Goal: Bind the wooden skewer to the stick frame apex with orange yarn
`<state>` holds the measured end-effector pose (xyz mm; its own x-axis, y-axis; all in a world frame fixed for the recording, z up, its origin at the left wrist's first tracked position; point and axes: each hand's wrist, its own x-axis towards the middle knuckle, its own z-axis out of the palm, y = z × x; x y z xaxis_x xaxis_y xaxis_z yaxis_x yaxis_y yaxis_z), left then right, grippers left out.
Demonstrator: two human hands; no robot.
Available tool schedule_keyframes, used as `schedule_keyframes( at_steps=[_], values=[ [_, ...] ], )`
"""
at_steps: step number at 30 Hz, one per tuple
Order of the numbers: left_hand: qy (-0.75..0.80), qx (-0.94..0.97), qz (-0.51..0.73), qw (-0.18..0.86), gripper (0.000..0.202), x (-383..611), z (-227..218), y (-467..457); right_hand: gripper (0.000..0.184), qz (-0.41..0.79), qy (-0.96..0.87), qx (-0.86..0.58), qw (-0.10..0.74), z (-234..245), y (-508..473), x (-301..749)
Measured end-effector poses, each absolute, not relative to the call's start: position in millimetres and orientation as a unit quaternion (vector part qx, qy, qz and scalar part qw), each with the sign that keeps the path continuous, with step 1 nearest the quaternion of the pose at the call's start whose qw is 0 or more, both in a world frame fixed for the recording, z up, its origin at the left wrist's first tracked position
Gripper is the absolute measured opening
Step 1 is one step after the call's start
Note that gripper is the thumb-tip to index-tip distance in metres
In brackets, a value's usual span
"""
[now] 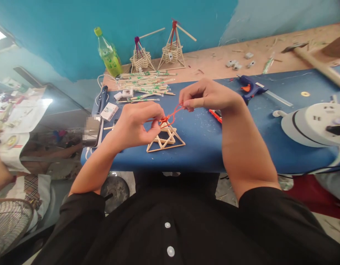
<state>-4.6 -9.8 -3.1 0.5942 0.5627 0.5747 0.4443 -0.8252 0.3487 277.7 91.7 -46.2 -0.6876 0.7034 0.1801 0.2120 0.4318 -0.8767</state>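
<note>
On the near part of the table (200,151), the stick pyramid frame (165,148) stands on its base between the forearms. The left hand (139,121) is curled, thumb and forefinger nearly closed, gripping orange cord (174,113) at the frame's apex. The right hand (207,96), fingertips pinched together, draws a loop of the same cord up and to the right. The step in hand appears to be binding the apex; the next move calls for a steady apex and even tension. Beyond lie wrapped chopsticks (150,88); two bound stick models (140,62) (172,53) stand near the wall.
</note>
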Motion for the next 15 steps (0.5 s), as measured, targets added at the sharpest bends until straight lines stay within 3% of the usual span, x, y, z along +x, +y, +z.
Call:
schedule_keyframes(
  at_steps=[7, 15],
  values=[
    [0.292, 0.887, 0.345, 0.092, 0.024, -7, -5, -12, 0.042, 0.461, -0.806, -0.288, 0.236, -58, 98, 295],
    [0.269, 0.896, 0.341, 0.095, 0.024, -4, -4, -10, 0.055, 0.483, -0.734, -0.257, 0.402, -41, 109, 264]
  ],
)
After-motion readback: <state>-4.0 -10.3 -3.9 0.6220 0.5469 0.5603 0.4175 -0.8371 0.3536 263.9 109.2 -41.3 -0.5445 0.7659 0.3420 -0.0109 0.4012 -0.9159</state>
